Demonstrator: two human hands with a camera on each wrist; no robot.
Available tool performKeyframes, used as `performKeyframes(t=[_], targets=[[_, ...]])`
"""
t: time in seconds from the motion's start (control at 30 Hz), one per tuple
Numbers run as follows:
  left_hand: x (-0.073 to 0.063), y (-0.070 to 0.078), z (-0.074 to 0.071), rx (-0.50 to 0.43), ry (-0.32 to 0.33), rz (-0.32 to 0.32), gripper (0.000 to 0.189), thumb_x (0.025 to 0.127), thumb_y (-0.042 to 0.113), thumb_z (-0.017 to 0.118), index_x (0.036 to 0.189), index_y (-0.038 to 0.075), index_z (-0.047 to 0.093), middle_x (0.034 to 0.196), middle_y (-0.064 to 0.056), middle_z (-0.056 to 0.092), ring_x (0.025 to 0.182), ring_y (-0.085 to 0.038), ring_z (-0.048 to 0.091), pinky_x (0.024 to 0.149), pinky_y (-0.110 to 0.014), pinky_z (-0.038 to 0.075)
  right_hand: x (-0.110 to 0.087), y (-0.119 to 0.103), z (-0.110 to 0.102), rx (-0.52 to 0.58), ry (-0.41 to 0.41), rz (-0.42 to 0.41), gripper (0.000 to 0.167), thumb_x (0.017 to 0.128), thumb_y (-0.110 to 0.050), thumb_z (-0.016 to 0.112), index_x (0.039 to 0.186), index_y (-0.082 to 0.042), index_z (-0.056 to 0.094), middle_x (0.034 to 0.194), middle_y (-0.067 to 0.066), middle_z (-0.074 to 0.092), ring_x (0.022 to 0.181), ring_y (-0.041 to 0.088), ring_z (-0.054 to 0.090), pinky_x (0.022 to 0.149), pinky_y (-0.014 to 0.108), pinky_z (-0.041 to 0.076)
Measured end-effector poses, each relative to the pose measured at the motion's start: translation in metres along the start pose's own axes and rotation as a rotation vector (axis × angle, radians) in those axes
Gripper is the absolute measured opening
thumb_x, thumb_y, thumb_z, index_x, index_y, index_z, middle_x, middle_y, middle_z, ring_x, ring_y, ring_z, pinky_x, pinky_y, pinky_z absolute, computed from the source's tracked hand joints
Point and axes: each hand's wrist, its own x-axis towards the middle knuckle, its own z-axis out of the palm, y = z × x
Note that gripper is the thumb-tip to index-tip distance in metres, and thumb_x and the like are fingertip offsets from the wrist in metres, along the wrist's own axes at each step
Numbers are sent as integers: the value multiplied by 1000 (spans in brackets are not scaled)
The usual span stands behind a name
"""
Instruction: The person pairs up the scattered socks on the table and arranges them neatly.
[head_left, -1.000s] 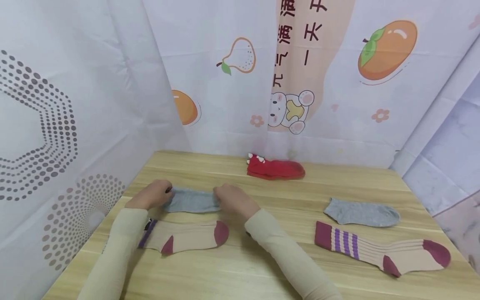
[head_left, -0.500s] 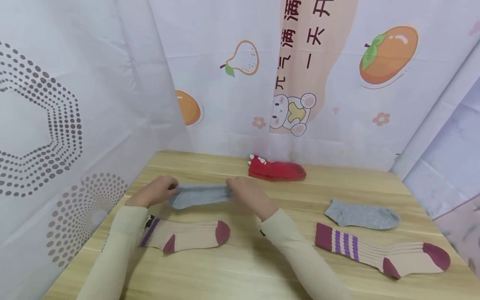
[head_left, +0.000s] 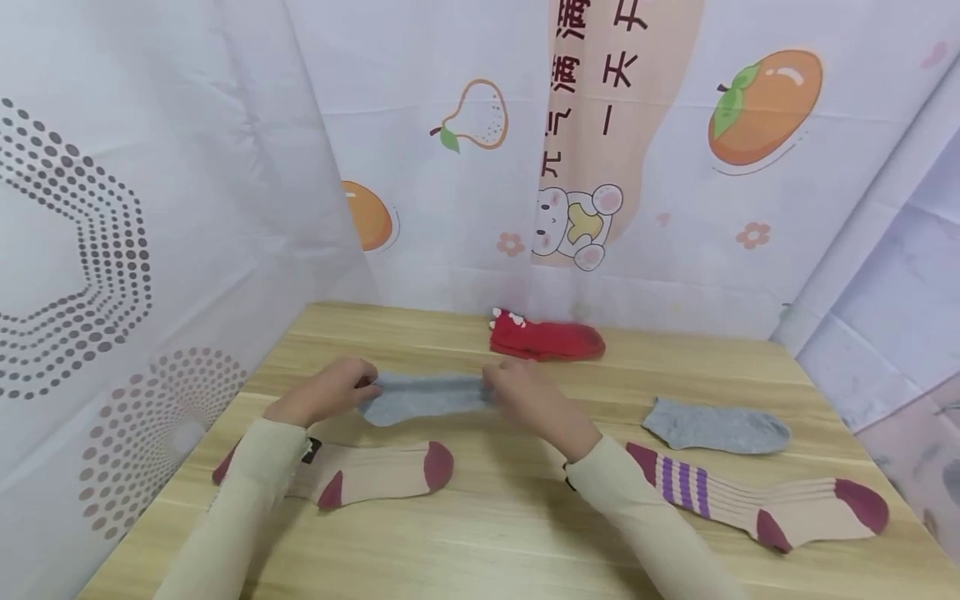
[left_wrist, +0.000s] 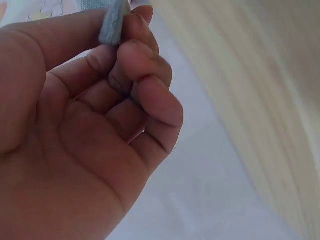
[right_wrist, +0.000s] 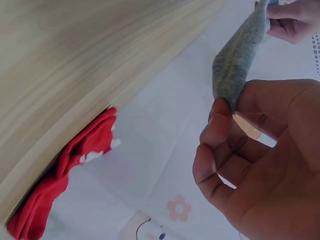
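A grey sock point(head_left: 427, 397) is stretched between both hands above the far left part of the table. My left hand point(head_left: 333, 393) pinches its left end; in the left wrist view a grey edge of the sock point(left_wrist: 113, 25) shows between thumb and fingers. At the other end my right hand point(head_left: 538, 404) pinches the sock, and the right wrist view shows its tip point(right_wrist: 232, 82) between thumb and forefinger. Closer to me lies a beige sock with maroon heel and toe point(head_left: 382, 473), partly hidden by the left sleeve.
A second grey sock point(head_left: 716, 427) lies on the right, above a beige sock with purple stripes point(head_left: 750, 500). Folded red socks point(head_left: 547, 337) lie at the table's back edge. A printed curtain point(head_left: 435, 275) hangs behind the wooden table point(head_left: 465, 550).
Both hands have lifted the grey sock off the table, stretched it between them and carried it to the right. The other socks stay in place.
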Motion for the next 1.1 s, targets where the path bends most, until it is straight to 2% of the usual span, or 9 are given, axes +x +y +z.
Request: performKeyframes(t=[0.13,0.23,0.37,0.6,0.73,0.87,0.97,1.03,1.1], targets=[[4,8,11,-18,-23,18,30,95,6,64,67,9,55,59,7,39,54,-6,36,53,-23,35,-21,9,0,-18,19,-22,12,86,-5,72,95,-11,67,82,4,68,75,22,64,71,37,53],[6,15,17,-29,-33,29,28,95,6,65,68,9,56,60,8,38,54,-5,37,52,-22,36,-38,14,1,-29,43,-51,12,85,-7,74,93,-12,67,76,3,65,68,20,62,66,36,49],[8,26,22,-31,-55,59,31,95,9,65,67,11,53,60,9,37,54,-3,36,52,-21,36,-55,18,-3,-47,51,-55,14,84,-9,76,93,-13,65,73,1,62,65,21,59,62,36,44],[13,44,33,-11,-53,121,32,95,10,65,67,13,50,61,10,35,55,-2,36,52,-20,35,-79,23,-20,-39,18,0,16,85,-4,72,95,-14,65,77,-1,62,70,19,59,66,35,42],[14,53,38,-15,-65,132,35,95,10,67,65,15,48,62,11,34,55,-2,35,51,-20,34,-93,27,-24,-19,29,-31,17,85,-1,69,95,-15,67,78,-3,65,67,12,56,65,33,42],[15,65,45,-13,-75,163,36,94,9,68,63,15,49,60,12,35,54,-1,35,50,-19,34,-107,31,-24,5,51,-63,18,83,2,67,90,-15,68,76,-5,65,64,9,57,62,31,48],[15,73,51,22,-69,183,32,93,9,67,64,15,54,59,12,38,53,0,36,50,-19,37,-116,32,-25,-1,46,-69,20,81,4,66,88,-15,68,73,-6,62,60,9,55,62,32,50],[13,79,55,63,-58,182,28,94,10,66,68,14,59,59,12,42,54,-1,38,52,-20,40,-122,32,-25,-20,34,-69,21,80,5,65,88,-15,67,71,-6,61,56,6,48,61,33,48],[12,85,59,111,-53,165,24,96,12,65,72,14,60,61,11,45,55,-2,41,53,-21,42,-127,33,-24,-37,39,-84,23,79,5,65,88,-16,67,68,-7,60,51,3,40,56,29,43]])
